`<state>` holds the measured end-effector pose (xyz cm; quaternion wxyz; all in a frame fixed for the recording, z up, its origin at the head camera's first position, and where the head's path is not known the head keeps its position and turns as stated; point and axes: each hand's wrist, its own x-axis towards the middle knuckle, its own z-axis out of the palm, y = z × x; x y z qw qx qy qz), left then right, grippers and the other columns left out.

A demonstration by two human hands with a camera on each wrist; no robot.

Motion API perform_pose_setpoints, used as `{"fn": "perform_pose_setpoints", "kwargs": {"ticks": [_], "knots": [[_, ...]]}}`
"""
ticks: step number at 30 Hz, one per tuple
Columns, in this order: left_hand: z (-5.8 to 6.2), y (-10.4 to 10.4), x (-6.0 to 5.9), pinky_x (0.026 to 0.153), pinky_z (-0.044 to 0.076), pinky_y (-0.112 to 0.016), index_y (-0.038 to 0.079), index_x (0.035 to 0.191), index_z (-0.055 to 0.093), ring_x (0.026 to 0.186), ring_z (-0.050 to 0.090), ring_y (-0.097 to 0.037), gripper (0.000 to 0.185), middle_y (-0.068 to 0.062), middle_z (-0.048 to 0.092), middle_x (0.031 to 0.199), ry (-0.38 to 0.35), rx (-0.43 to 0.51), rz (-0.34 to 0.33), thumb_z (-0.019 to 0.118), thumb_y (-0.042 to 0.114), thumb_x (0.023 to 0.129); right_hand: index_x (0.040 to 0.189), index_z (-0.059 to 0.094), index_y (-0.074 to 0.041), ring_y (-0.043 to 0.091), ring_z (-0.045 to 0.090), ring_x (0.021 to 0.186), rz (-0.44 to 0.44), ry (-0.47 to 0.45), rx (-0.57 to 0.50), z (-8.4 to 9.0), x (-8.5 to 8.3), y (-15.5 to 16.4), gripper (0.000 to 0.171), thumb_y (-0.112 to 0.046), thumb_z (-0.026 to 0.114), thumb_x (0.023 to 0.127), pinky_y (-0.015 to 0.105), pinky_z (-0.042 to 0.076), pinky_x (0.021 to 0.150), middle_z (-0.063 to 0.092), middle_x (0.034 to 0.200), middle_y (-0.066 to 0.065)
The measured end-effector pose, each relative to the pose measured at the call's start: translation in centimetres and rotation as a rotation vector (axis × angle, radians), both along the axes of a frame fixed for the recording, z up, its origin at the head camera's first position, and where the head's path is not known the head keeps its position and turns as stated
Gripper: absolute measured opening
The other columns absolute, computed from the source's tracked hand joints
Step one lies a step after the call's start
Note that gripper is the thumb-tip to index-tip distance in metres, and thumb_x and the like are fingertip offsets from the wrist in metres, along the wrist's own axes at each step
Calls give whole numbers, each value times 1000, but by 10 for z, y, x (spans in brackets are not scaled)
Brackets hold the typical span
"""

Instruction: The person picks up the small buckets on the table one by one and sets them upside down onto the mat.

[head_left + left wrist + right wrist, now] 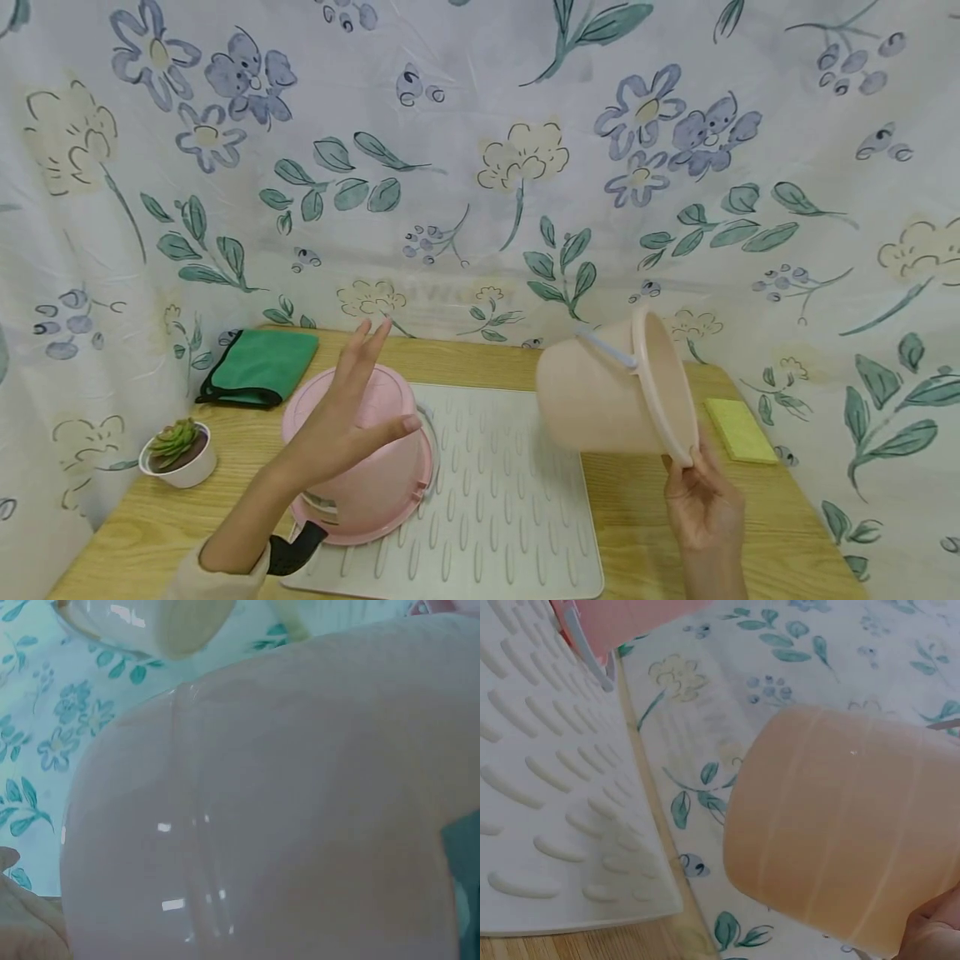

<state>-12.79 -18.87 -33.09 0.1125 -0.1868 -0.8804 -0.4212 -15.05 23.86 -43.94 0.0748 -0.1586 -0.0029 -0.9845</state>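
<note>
Buckets are sharing the scene: a peach bucket (611, 400) is hanging in the air, tipped on its side with its mouth turned to the right, while the right hand (701, 500) is gripping its lower rim from beneath, fingers curled round the edge. Its white handle (607, 347) is lying across the upper wall, and the whole pail is riding clear above the right edge of the ribbed drying mat (487, 500); the right wrist view is showing its peach wall (840, 825) well above the mat's corner (562, 855).

Left of those fingers, a pink bucket (371, 483) is already sitting mouth-down on the mat. The left hand (348, 417) is hovering at its near side with straight, spread fingers, thumb pointing right; whether the palm is touching the wall cannot be told. The left wrist view is filled by that pink wall (262, 825).

By this reading, one pail is placed and looks finished; the peach one is not yet set down, and the bare stretch of mat between the two hands is waiting for it.

Beyond the left fingers, a green cloth (258, 367) and a small potted succulent (178, 454) are resting on the wooden tabletop (630, 517); past the right fingers, a yellow sponge (738, 429) is lying flat.
</note>
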Motion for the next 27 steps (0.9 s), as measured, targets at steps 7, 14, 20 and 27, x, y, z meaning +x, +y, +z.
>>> {"fn": "perform_pose_setpoints", "kwargs": {"ticks": [7, 14, 20, 27], "knots": [[-7, 3, -4, 94, 20, -71, 40, 146, -2, 140, -1, -29, 101, 9, -12, 152, 0, -1, 0, 73, 34, 78, 145, 26, -8, 38, 46, 118, 13, 15, -25, 1, 4, -4, 50, -3, 12, 98, 37, 48, 84, 43, 128, 27], [-12, 12, -4, 93, 22, -70, 41, 146, 0, 140, 0, -28, 102, 11, -12, 152, -11, 18, -13, 74, 35, 76, 145, 27, -8, 40, 44, 119, 28, 7, -44, -1, 6, -9, 50, -6, 10, 98, 34, 48, 85, 42, 129, 27], [-5, 19, 2, 93, 22, -71, 41, 146, 0, 140, -1, -27, 101, 10, -10, 152, -14, 48, -19, 74, 34, 77, 146, 24, -12, 33, 43, 121, 33, -16, -67, -3, 12, -14, 50, -6, 13, 98, 31, 48, 84, 37, 134, 21], [10, 32, 12, 102, 21, -61, 37, 146, -6, 139, 11, -27, 104, 7, -6, 153, -35, 188, -96, 72, 17, 80, 147, 22, -15, 31, 41, 125, 40, -6, -58, -3, 17, -19, 50, -7, 12, 98, 30, 48, 83, 35, 139, 18]]}}
